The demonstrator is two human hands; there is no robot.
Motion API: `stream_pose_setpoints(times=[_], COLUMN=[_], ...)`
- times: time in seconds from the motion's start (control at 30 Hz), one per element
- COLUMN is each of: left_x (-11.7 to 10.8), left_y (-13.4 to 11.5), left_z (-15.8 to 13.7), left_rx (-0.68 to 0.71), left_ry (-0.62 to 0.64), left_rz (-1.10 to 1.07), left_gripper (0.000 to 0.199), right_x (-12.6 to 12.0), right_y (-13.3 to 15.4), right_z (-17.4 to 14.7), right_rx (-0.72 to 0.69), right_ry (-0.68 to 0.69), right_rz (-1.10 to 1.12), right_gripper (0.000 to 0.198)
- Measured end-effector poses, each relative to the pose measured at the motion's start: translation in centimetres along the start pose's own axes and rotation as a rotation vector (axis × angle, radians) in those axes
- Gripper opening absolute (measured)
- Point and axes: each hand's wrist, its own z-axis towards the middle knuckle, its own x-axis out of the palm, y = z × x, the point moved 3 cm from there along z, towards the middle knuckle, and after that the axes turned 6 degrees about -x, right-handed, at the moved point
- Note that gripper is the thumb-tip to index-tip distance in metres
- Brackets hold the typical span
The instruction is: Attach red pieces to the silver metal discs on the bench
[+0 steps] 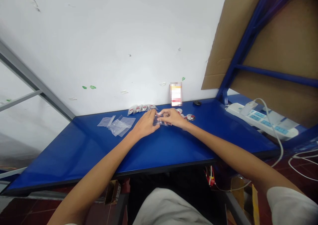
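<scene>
Between my two hands is a clear plastic bag [158, 119], held just above the blue table [159, 148]. The fingers of my left hand [146, 123] pinch its left side. My right hand [172, 116] grips it from the right with bent fingers; whether anything lies inside the bag I cannot make out. Behind my left hand, several bagged round items [137, 109] with red marks stand in a row against the wall. Loose round shiny pieces with red marks [190, 117] lie just beyond my right hand, partly hidden by it. Flat clear bags [120, 125] are spread left of my left hand.
A small upright card or box [176, 95], blurred, leans on the wall. Right of it sits a black round object [197, 103]. A white power strip [260, 120] with a plugged-in cable lies at the right, by a blue metal frame [238, 52].
</scene>
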Motion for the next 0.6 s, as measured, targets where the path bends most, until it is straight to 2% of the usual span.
stream_pose_setpoints(times=[0.13, 0.3, 0.6], left_x=[0.13, 0.07, 0.03], left_y=[-0.35, -0.86, -0.78], left_z=[-0.07, -0.07, -0.01], left_rx=[0.011, 0.049, 0.035], left_ry=[0.011, -0.006, 0.040], left_rz=[0.025, 0.051, 0.026], left_gripper=[0.033, 0.036, 0.037], right_x=[0.05, 0.41, 0.21], right_y=[0.03, 0.26, -0.27], right_z=[0.00, 0.12, 0.18], right_rx=[0.017, 0.043, 0.030], right_ry=[-0.018, 0.029, -0.014], right_rz=[-0.012, 0.084, 0.107], right_gripper=[0.025, 0.022, 0.048])
